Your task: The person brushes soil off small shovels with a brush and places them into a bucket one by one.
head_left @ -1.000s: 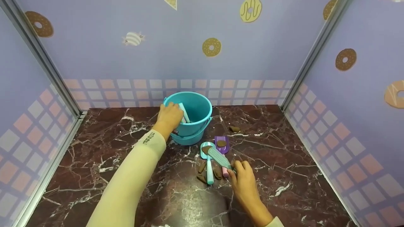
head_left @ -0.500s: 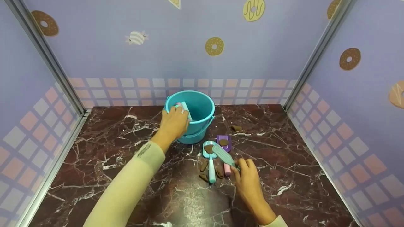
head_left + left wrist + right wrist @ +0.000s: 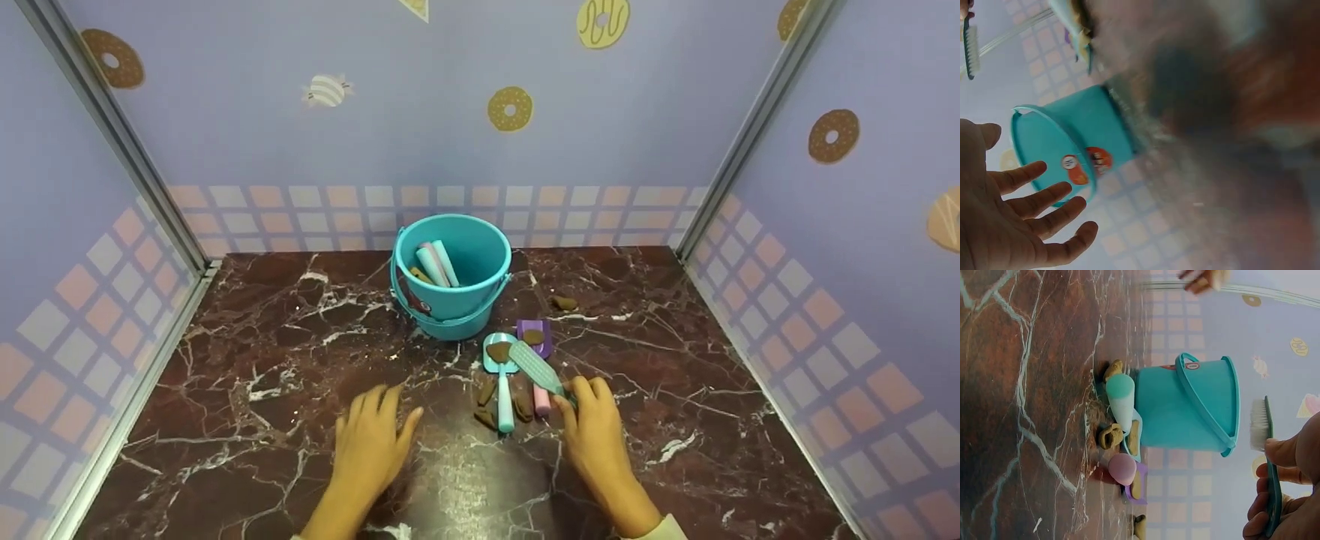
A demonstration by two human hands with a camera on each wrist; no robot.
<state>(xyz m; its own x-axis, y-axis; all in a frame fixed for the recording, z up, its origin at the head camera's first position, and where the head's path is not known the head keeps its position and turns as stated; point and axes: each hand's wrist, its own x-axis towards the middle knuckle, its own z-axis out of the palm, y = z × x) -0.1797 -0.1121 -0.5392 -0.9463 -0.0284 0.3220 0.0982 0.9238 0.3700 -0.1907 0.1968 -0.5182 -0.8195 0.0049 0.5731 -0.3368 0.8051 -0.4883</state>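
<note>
My left hand (image 3: 371,439) is over the near table, fingers spread and nothing in them; in the left wrist view its palm and bent fingers show in front of the bucket. My right hand (image 3: 596,431) grips the green handle of a brush (image 3: 1271,455) with white bristles, thumb along its side. In the head view the brush overlaps a turquoise toy shovel (image 3: 505,405) with a pale handle. Beside that lies a purple shovel (image 3: 544,346) with a pink handle. Brown lumps (image 3: 499,351) rest on both blades and around the turquoise handle.
A turquoise bucket (image 3: 465,307) stands upright near the back wall, its handle hanging down in front. Pale blue and pink handles (image 3: 436,262) lean inside it. A separate brown lump (image 3: 564,303) lies to its right. Patterned walls (image 3: 420,150) border the marble-look table (image 3: 225,420).
My left hand has let go of the things inside the bucket and drawn back toward the near table. The pale handles now stay in the bucket. My right hand still holds the brush, hardly moved.
</note>
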